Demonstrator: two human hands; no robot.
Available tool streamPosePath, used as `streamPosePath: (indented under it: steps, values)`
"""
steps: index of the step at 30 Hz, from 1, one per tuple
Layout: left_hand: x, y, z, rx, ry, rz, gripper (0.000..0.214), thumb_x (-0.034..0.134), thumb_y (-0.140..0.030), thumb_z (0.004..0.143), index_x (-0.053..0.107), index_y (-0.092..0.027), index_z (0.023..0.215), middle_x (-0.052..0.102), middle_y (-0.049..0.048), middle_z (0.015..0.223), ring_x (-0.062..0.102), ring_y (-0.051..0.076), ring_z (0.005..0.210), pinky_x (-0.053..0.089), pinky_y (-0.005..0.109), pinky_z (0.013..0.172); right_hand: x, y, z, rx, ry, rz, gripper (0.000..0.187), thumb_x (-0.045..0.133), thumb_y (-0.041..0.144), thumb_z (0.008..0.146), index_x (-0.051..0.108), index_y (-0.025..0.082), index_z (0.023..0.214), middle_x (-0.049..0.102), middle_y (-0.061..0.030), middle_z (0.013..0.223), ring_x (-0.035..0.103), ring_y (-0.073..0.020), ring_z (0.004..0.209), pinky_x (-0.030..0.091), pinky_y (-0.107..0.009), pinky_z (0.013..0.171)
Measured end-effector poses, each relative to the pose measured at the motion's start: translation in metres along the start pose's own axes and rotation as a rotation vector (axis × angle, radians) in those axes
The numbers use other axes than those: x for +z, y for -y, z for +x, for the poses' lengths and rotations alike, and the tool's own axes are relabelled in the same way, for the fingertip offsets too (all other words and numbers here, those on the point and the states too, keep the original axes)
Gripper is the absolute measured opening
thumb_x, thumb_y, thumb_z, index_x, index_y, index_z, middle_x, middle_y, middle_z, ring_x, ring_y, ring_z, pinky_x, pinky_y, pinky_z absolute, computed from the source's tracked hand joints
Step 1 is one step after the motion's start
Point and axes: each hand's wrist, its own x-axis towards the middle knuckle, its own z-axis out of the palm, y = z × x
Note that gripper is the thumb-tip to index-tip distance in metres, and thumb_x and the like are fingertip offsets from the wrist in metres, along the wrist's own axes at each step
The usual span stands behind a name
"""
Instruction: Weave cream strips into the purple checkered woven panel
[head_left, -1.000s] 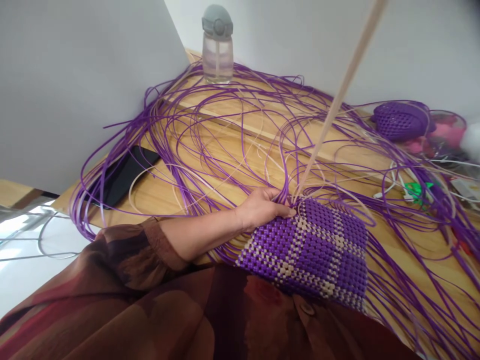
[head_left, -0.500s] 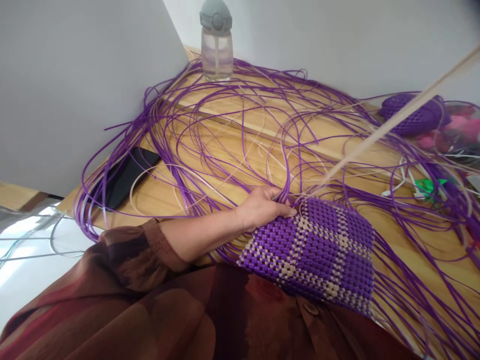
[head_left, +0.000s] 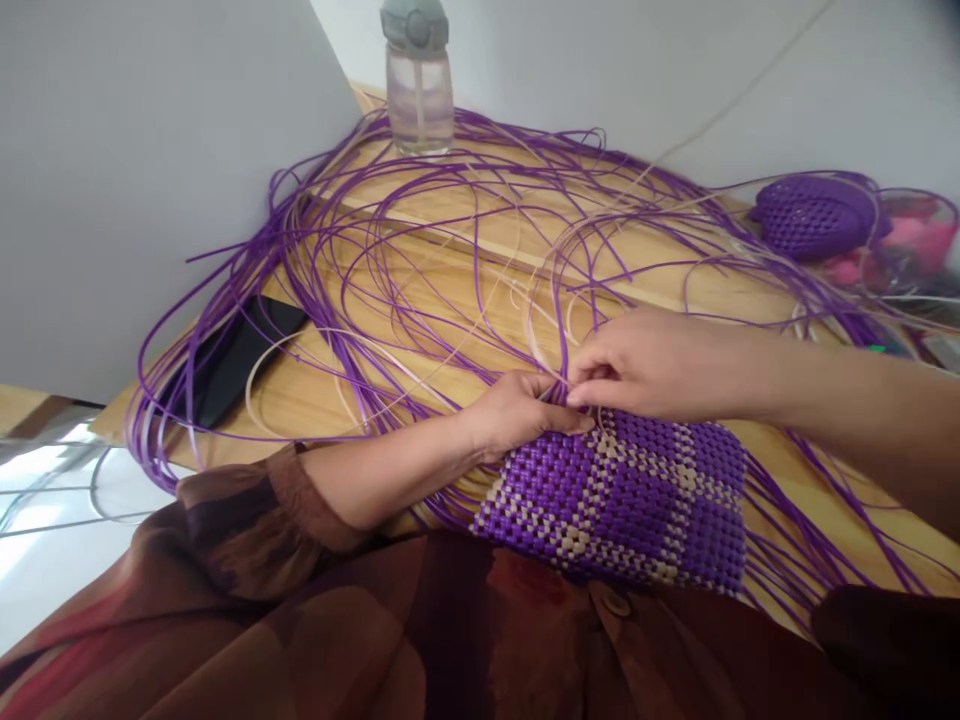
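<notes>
Fingertips [head_left: 579,397] of the right hand [head_left: 652,362] are pinched together on a strand right at the top left corner of the woven panel [head_left: 622,495], thumb and index closed tight. Left hand [head_left: 525,412] sits touching it, fingers curled together and pressing down on that same corner, thumb lying along the weave edge. That panel is a purple and cream checkered mat, lying at the near edge of the wooden table [head_left: 465,290] and partly over the person's brown sleeve and lap.

Loose purple strands [head_left: 360,250] loop all over the tabletop, with a few cream strands [head_left: 300,345] mixed in. Black phone [head_left: 225,365] lies under the loops on the left, water bottle [head_left: 418,80] stands in the back corner, and a small purple woven basket [head_left: 814,215] sits far right.
</notes>
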Motion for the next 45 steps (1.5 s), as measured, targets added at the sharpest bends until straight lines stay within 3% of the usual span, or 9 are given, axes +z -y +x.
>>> streamPosePath:
  steps: [2,6,9,14,18,25,33,40,45]
  values:
    - [0.001,0.0,-0.001,0.003,-0.014,0.001,0.031,0.088,-0.026,0.053,0.063,-0.013,0.066,0.059,-0.0034,0.06,0.051,0.008,0.054,0.04,0.026,0.061,0.008,0.001,0.001,-0.012,0.035,-0.02,0.017,0.063,0.022,0.084,0.071,0.019,0.069,0.066,0.0005,0.064,0.055,-0.0112,0.059,0.035,-0.027,0.058]
    - [0.002,0.003,0.001,0.05,-0.067,-0.018,0.027,0.088,-0.02,0.054,0.068,-0.011,0.07,0.066,0.0006,0.07,0.06,0.011,0.067,0.047,0.03,0.076,0.023,-0.003,0.006,-0.135,-0.083,0.088,0.018,0.057,0.026,0.088,0.07,0.019,0.077,0.067,0.0017,0.07,0.057,-0.0105,0.064,0.034,-0.026,0.062]
    - [0.002,0.006,0.003,0.01,-0.09,-0.045,0.028,0.087,-0.017,0.055,0.071,-0.01,0.075,0.07,0.0037,0.078,0.064,0.014,0.074,0.048,0.033,0.083,0.024,-0.01,0.011,-0.089,-0.003,0.247,0.017,0.061,0.031,0.086,0.069,0.018,0.082,0.066,0.0021,0.067,0.055,-0.0098,0.059,0.035,-0.025,0.059]
    - [-0.001,0.006,0.002,-0.033,0.013,-0.126,0.031,0.086,-0.015,0.059,0.072,-0.013,0.086,0.071,0.0008,0.08,0.065,0.011,0.072,0.049,0.029,0.08,0.007,-0.022,0.013,-0.028,0.305,0.393,0.02,0.061,0.025,0.083,0.072,0.018,0.098,0.072,-0.0005,0.078,0.061,-0.0131,0.064,0.039,-0.026,0.058]
    - [-0.003,0.004,0.0,-0.103,0.028,-0.047,0.025,0.086,-0.023,0.063,0.07,-0.012,0.077,0.066,-0.0005,0.068,0.058,0.008,0.058,0.046,0.026,0.066,-0.001,-0.019,0.009,0.055,0.224,0.224,0.015,0.065,0.027,0.082,0.075,0.017,0.086,0.072,-0.0021,0.075,0.061,-0.0142,0.064,0.039,-0.027,0.06]
    - [-0.003,0.005,0.001,-0.076,0.012,-0.006,0.028,0.087,-0.025,0.061,0.072,-0.011,0.08,0.068,0.0023,0.074,0.06,0.01,0.063,0.047,0.028,0.071,0.007,-0.01,-0.004,-0.099,0.113,0.102,0.016,0.059,0.018,0.083,0.074,0.022,0.084,0.072,0.0005,0.078,0.061,-0.0143,0.071,0.039,-0.028,0.067]
    - [-0.005,0.005,0.002,-0.012,0.064,0.031,0.029,0.087,-0.026,0.062,0.072,-0.011,0.083,0.068,0.0022,0.075,0.061,0.01,0.067,0.048,0.028,0.073,-0.002,-0.02,0.011,-0.118,0.36,0.459,0.009,0.059,0.012,0.081,0.065,0.019,0.079,0.063,0.0039,0.067,0.055,-0.0101,0.059,0.037,-0.025,0.055]
    - [-0.001,0.008,0.004,0.126,-0.012,-0.061,0.034,0.087,-0.011,0.054,0.072,-0.011,0.085,0.071,0.0019,0.083,0.064,0.012,0.079,0.05,0.03,0.085,0.016,0.0,0.015,-0.225,0.058,0.17,0.017,0.057,0.007,0.077,0.058,0.018,0.064,0.056,0.0038,0.061,0.046,-0.0091,0.058,0.033,-0.027,0.059]
    - [0.0,0.007,0.003,0.107,-0.043,-0.063,0.038,0.09,-0.011,0.05,0.072,-0.011,0.084,0.072,0.0033,0.084,0.066,0.015,0.082,0.05,0.033,0.09,0.024,0.004,0.012,-0.211,0.02,0.174,0.024,0.048,0.004,0.084,0.063,0.017,0.07,0.06,0.0034,0.066,0.047,-0.0081,0.061,0.033,-0.027,0.063]
